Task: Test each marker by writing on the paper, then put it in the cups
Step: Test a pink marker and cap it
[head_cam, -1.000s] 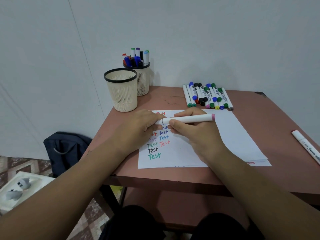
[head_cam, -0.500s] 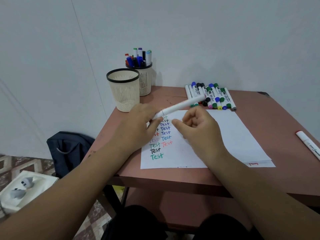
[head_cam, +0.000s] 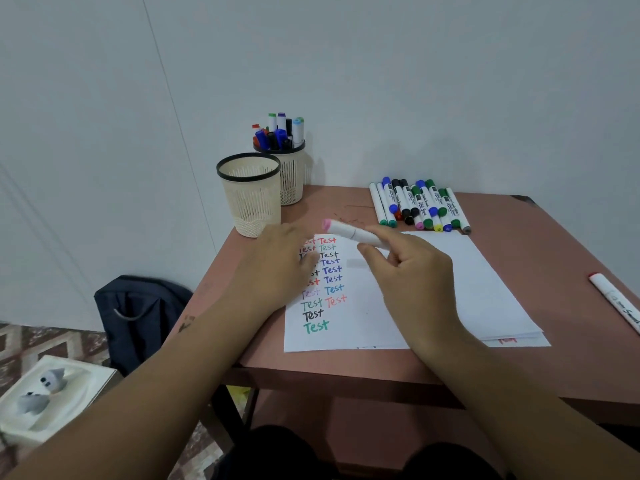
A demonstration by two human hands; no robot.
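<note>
My right hand (head_cam: 415, 282) pinches a white marker (head_cam: 349, 232) by its right end, between thumb and forefinger. The marker's pink end points up and left, above the top of the paper (head_cam: 450, 271). My left hand (head_cam: 277, 268) rests on the paper's left edge with relaxed, blurred fingers, covering part of two columns of coloured "Test" words. A cream mesh cup (head_cam: 251, 199) with a black rim stands empty at the table's back left. Behind it, a second cup (head_cam: 294, 181) holds several markers. A row of several capped markers (head_cam: 419, 206) lies beyond the paper.
A lone white marker with a red end (head_cam: 616, 303) lies near the brown table's (head_cam: 554, 237) right edge. On the floor to the left are a dark backpack (head_cam: 138, 313) and a white tray (head_cam: 45, 393). A wall stands close behind the table.
The marker passed from both hands to my left, then to my right. It turned round, so its pink end now points left. My left hand dropped onto the paper.
</note>
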